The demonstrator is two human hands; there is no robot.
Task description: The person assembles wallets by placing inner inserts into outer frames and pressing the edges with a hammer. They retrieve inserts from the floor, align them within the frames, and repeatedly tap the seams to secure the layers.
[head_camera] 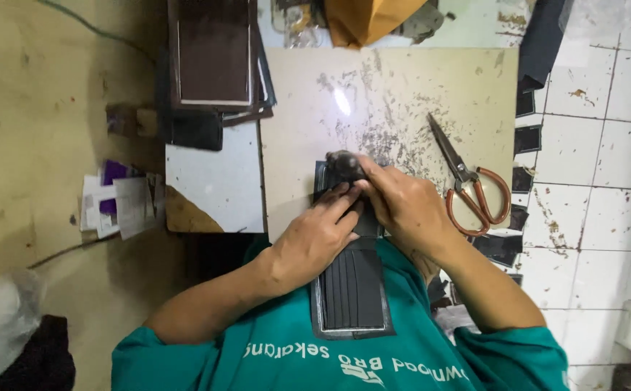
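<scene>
Head view: dark leather wallet point(352, 289) lies open at lower centre, running from the slab point(402, 94) down over the person's teal shirt point(272, 355); ribbed card slots show on its lower half, pale stitched edge around. Left hand point(315, 235) lies flat on the wallet's upper part, fingers point(344, 199) pressed together and pointing up-right. Right hand point(402, 203) comes in from the right, fingers curled, pinching a small dark rounded tool point(344, 165) against the wallet's top edge; what the tool is, cannot tell. The hands cover the wallet's upper half.

The slab is beige, scratched and stained. Scissors point(471, 181) with orange handles lie on it right of the hands, blades pointing upper left. Dark leather pieces point(214, 51) stacked at upper centre-left, white card point(214, 177) below them. Paper scraps point(116, 199) at left on the yellowish bench point(33, 130). White tiled floor point(605, 145) at right, black offcuts point(525, 137) along its edge.
</scene>
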